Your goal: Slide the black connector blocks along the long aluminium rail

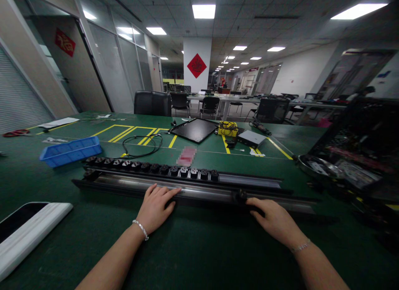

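Across the green table in front of me lies a long metal channel with black edges (pixel 205 193). My left hand (pixel 158 207) rests on its near edge, fingers stretched out and thumb apart, gripping nothing. Toward the channel's right part, my right hand (pixel 271 219) has thumb and fingers closed at a small black socket module (pixel 241 195), which sits in the channel. Just behind runs a second channel (pixel 249 180), with a row of black socket modules (pixel 154 168) along its left and middle. Another dark module (pixel 90 173) is at the near channel's left end.
A blue plastic bin (pixel 71 152) and a white device (pixel 34 229) stand on the left, with red-handled scissors (pixel 16 133) beyond. Farther back lie a black cable (pixel 141 145), a flat black panel (pixel 195 130) and a grey box (pixel 251 138). A metal bowl (pixel 321 165) is at right.
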Motion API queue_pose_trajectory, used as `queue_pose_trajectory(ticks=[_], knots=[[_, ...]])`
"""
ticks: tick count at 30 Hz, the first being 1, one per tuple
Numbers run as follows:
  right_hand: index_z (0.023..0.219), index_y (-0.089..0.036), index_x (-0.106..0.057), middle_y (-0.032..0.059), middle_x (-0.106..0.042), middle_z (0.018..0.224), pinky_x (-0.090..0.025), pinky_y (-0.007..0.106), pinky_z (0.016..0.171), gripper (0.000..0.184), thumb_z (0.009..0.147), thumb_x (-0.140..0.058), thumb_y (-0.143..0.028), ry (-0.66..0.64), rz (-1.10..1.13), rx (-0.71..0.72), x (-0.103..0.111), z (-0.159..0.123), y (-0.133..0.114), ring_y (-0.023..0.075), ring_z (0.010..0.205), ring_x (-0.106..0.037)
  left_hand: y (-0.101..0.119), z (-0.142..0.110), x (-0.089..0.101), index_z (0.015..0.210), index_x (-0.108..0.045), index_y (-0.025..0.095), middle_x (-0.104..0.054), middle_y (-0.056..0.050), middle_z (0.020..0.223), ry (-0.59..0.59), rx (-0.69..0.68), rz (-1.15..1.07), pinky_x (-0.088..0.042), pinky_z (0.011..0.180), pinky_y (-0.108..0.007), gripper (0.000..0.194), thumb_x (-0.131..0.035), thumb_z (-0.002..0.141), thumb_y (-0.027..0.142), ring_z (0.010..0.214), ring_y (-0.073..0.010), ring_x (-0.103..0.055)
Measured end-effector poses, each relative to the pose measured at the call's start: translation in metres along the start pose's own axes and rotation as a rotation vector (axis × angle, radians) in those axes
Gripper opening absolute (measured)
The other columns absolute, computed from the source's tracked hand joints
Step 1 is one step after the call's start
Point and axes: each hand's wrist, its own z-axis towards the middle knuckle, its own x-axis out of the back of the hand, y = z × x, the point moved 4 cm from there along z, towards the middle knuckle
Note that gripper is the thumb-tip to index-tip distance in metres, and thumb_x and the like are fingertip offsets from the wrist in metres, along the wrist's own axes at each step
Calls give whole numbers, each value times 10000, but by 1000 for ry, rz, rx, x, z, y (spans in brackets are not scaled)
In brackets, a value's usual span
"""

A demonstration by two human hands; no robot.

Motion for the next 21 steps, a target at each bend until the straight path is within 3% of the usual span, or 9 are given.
queue_pose_trajectory(ticks=[12, 21], knots=[[971, -297, -602, 8, -663, 962, -450, 345, 750, 242, 779, -456, -296, -63, 32, -115, -3, 0, 6, 202, 886, -600, 1, 0, 1, 1207, -497, 350, -602, 25, 861, 0, 1, -5, -222, 1011, -454, 417, -493, 806, 237, 890, -168, -549], [919, -280, -598, 7, -665, 896, -445, 307, 685, 204, 765, -463, -270, -40, 17, -113, 1, 1, 1, 191, 831, -608, 0, 0, 1, 1205, -497, 350, -592, 27, 852, 3, -3, 8, -233, 999, -451, 413, -493, 807, 240, 888, -169, -542]])
